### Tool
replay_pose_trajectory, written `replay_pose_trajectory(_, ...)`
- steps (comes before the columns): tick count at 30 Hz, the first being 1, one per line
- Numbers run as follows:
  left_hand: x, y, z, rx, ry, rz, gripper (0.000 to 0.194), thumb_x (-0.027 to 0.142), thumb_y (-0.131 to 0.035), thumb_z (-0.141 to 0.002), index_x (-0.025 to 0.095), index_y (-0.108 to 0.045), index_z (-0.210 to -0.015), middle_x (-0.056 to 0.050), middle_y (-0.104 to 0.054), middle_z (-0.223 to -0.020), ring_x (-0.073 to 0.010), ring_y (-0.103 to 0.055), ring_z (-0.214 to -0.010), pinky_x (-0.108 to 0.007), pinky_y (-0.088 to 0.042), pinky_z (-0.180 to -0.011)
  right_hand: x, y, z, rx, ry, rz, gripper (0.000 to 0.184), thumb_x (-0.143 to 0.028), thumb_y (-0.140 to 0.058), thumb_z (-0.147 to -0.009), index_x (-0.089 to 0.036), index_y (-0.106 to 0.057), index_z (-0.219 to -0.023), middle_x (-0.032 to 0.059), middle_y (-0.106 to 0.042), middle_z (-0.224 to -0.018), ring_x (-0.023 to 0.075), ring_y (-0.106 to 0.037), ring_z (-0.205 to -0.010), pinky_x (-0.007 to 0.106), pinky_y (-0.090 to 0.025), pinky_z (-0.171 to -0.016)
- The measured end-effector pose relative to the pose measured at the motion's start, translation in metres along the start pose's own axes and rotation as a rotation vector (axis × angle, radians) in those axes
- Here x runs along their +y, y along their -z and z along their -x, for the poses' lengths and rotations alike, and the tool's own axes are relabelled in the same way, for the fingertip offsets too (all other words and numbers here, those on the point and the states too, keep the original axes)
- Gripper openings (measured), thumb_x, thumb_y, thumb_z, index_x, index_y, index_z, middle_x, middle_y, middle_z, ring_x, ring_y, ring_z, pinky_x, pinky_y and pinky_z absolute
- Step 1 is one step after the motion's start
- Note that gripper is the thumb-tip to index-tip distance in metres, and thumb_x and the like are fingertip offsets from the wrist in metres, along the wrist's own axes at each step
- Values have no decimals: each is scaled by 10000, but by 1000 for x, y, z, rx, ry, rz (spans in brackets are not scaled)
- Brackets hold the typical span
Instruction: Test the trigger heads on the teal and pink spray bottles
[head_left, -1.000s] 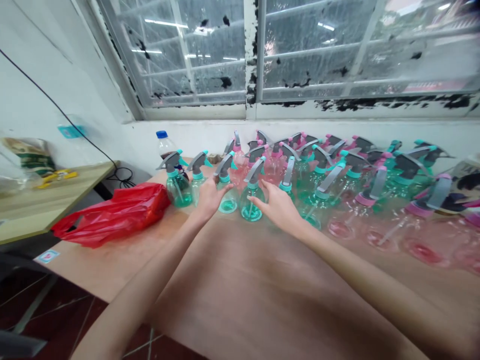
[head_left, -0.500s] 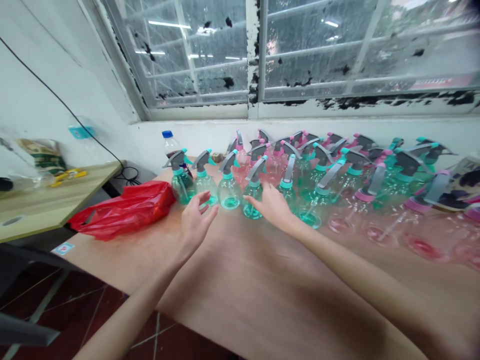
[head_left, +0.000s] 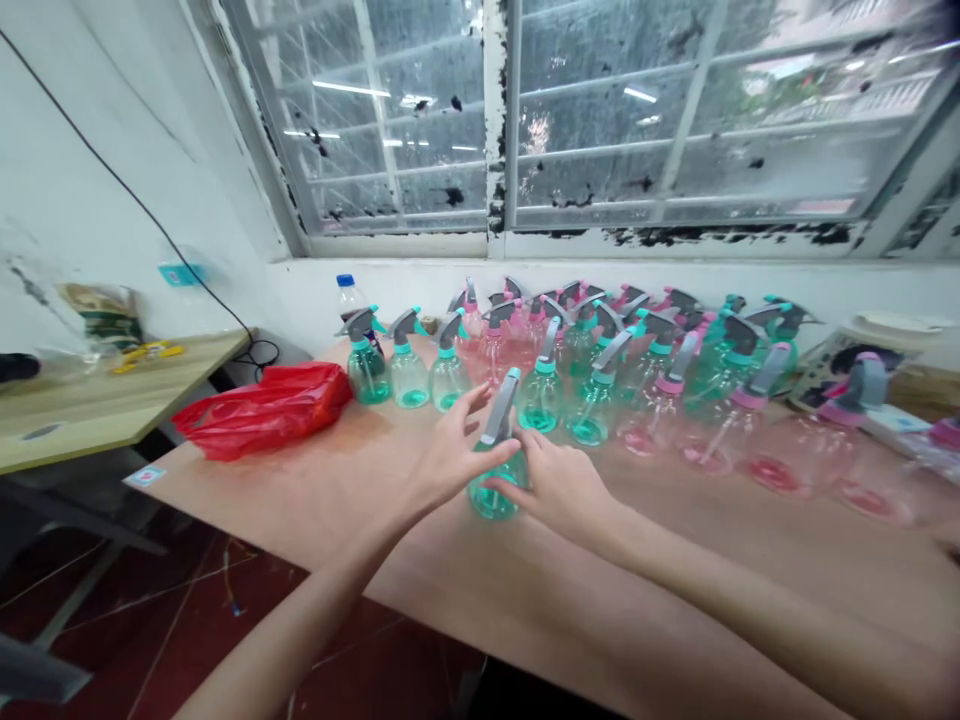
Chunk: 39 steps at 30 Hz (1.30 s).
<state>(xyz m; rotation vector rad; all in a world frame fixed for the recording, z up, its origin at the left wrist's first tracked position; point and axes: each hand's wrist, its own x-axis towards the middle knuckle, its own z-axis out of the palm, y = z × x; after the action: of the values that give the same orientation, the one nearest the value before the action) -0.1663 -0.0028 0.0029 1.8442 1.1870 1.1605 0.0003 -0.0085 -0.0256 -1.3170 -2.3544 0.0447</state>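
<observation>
The bottle [head_left: 493,500] stood on the table [head_left: 300,500] between both hands, in front of the other bottles; the right hand [head_left: 566,488] grasped its body, thumb across the front, fingers along the right side; the left hand's [head_left: 446,455] thumb crossed the neck, fingers left of the sprayer [head_left: 501,408], their grip unclear.

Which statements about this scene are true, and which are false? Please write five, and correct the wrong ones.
1. The left hand and the right hand are both at one green spray bottle. True.
2. A red bag lies on the table. True.
3. The left hand is on the red bag. False: it is at the green spray bottle.
4. Every spray bottle is green. False: there are also pink bottles.
5. A blue-capped bottle stands near the wall. True.
</observation>
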Motion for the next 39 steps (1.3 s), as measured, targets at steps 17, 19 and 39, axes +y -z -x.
replay_pose_trajectory(17, 36, -93, 12, -43, -121, 133, 366, 146, -532, -744, 225, -564, -1100, -29, -667, -996, -182, -655, -819, -367, -536, -834, 79, 24, 92, 85, 251, -62, 590, -599, -470, -914, -135, -512, -1276, 171, -684, -1138, 313, -640, -1072, 520, -491, -938)
replay_pose_trajectory(19, 39, -93, 11, -40, -113, 119, 412, 135, -516, -720, 226, -589, -1115, -35, -683, -1025, -197, -665, -864, -361, -527, -851, 106, 18, 102, 44, 167, -70, 572, -560, -496, -920, -158, -493, -1327, 169, -634, -1265, 316, -587, -1181, 530, -461, -994)
replay_pose_trajectory(39, 46, -94, -2, -156, -52, 153, 386, 180, -534, -713, 227, -668, -1071, -45, -708, -1050, -232, -654, -946, -342, -517, -793, 172, -2, 126, -9, -26, -125, 443, -472, -476, -952, -207, -606, -1282, 96, -574, -1380, 279, -498, -1303, 506, -411, -1088)
